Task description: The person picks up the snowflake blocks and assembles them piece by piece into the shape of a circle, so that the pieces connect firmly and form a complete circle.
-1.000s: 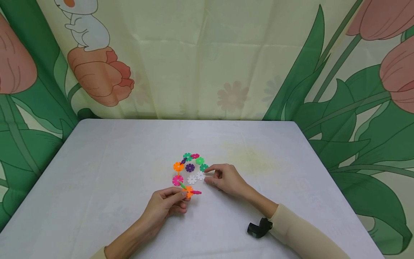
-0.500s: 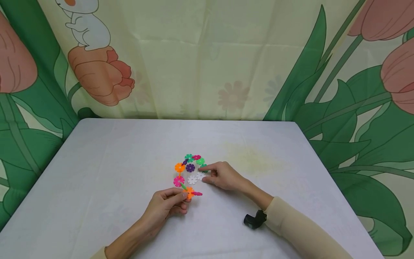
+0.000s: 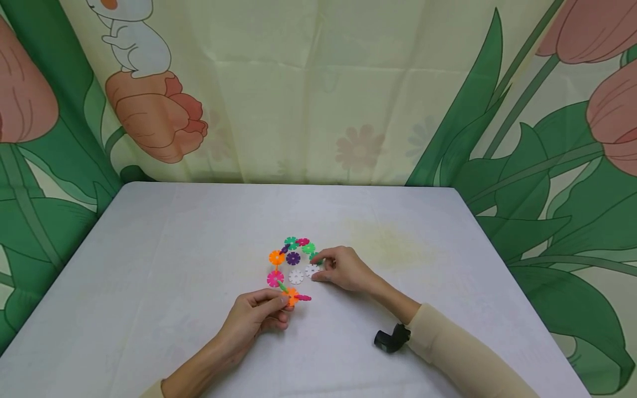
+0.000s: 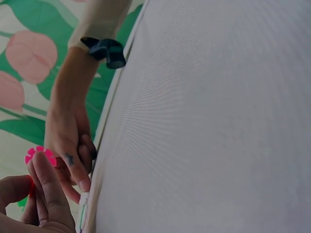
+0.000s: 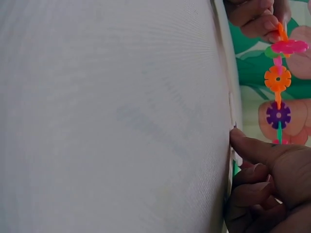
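Disc chain (image 3: pixel 276 257) (multicol.) arcs nr. 2 white discs (image 3: pixel 296 277).

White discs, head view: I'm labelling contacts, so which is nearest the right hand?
The right white disc: it sits at the fingers of the right hand, while the left white disc lies farther from that hand.

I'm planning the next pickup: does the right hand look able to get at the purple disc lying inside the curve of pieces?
Probably yes: bare cloth shows between the right hand and the purple disc, though that hand seems busy pinching a white disc.
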Tool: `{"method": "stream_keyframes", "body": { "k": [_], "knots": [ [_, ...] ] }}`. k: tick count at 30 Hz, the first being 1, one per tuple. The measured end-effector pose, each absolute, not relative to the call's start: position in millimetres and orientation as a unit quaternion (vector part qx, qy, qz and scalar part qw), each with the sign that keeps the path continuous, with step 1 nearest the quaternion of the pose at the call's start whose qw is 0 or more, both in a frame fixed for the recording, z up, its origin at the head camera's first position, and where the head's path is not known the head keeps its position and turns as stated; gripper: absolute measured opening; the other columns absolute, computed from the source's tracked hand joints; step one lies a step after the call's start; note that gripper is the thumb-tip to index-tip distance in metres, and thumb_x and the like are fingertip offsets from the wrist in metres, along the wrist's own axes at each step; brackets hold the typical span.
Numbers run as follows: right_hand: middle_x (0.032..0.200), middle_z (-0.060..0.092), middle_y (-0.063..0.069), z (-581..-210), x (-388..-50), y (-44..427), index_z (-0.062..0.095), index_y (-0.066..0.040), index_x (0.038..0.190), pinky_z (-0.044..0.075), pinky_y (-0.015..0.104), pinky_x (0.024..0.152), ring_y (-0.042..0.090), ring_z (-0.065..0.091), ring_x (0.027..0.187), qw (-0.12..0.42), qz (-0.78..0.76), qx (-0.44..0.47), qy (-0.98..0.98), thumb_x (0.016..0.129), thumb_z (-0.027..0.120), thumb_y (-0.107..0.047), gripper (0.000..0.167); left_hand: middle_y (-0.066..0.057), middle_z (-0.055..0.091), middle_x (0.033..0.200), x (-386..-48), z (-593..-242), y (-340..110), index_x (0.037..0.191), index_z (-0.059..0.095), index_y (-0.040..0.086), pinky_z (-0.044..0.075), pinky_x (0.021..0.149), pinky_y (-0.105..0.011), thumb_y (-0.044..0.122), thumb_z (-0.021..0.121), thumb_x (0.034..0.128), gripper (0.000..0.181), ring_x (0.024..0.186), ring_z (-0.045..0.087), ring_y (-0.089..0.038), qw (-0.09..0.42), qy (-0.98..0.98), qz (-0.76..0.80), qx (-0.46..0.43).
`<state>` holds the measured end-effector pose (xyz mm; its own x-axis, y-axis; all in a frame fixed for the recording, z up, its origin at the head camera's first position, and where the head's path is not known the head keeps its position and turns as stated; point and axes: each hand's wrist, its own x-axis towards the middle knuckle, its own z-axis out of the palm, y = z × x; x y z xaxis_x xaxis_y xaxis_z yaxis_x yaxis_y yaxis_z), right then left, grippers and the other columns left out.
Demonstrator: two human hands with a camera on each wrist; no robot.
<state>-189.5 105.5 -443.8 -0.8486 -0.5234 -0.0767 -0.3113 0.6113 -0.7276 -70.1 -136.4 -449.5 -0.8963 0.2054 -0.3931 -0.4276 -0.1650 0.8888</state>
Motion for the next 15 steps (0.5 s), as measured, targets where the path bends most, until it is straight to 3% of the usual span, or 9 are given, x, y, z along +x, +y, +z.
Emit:
{"method": "stream_keyframes", "body": {
  "k": [9,15],
  "knots": [
    [0.066,0.052,-0.005,-443,-181,109,0.075,-0.012,0.096,0.036,0.021,0.056,0.009,0.046,0.059,0.135,-0.382,-0.205,0.891,0.088,0.088,-0.024,0.020,-0.006,0.080,0.097,-71,-449,-136,0.113,0.075,0.001,0.066,0.080,-0.029,0.022,0.078,0.0971,0.026,0.077,0.070,-0.013,0.206,0.612,0.758,-0.094],
    [0.062,0.063,-0.002,-439,-173,114,0.077,-0.015,0.087,0.048,0.025,0.049,0.012,0.057,0.046,0.163,-0.397,-0.175,0.886,0.091,0.085,-0.026,0.015,-0.006,0.079,0.096,-70,-449,-136,0.112,0.074,0.001,0.066,0.080,-0.029,0.022,0.077,0.0974,0.025,0.077,0.069,-0.013,0.207,0.612,0.758,-0.089]
  ]
}}
